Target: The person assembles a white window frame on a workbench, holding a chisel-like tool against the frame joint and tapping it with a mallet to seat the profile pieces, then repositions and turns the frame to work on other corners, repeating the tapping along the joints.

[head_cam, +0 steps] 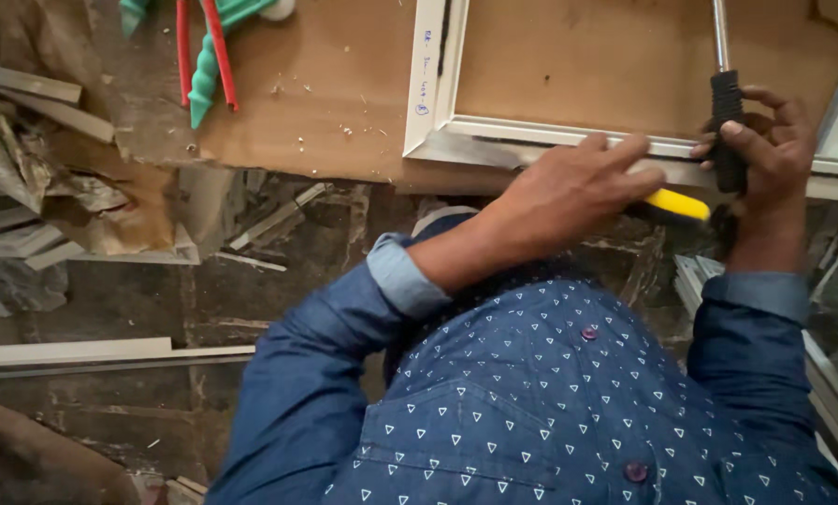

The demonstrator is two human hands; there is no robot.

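Left hand (569, 192): palm down, fingers spread flat along the lower rail of the frame, pressing on it; nothing gripped.
Right hand (765, 154): clenched around the black grip of the tool, thumb laid across it.
Tool (726, 112): black ribbed grip with a bright metal shaft running up out of view; standing upright over the lower rail, near the right end.
Yellow piece (678, 203): short yellow tip showing between the two hands, just below the rail; what it belongs to cannot be told.
Frame (438, 84): white metal, corner joint at lower left, lying flat on the worktop; pen marks on the left rail.
Worktop (344, 84): brown board, chips and dust scattered, front edge ragged.
Pliers (209, 56): red and green handles, top left of worktop, well apart from both hands.
Floor (251, 290): dark, littered with offcut strips (110, 353) and scraps.
Shirt (550, 402): blue, small white triangles, cuffs turned back.
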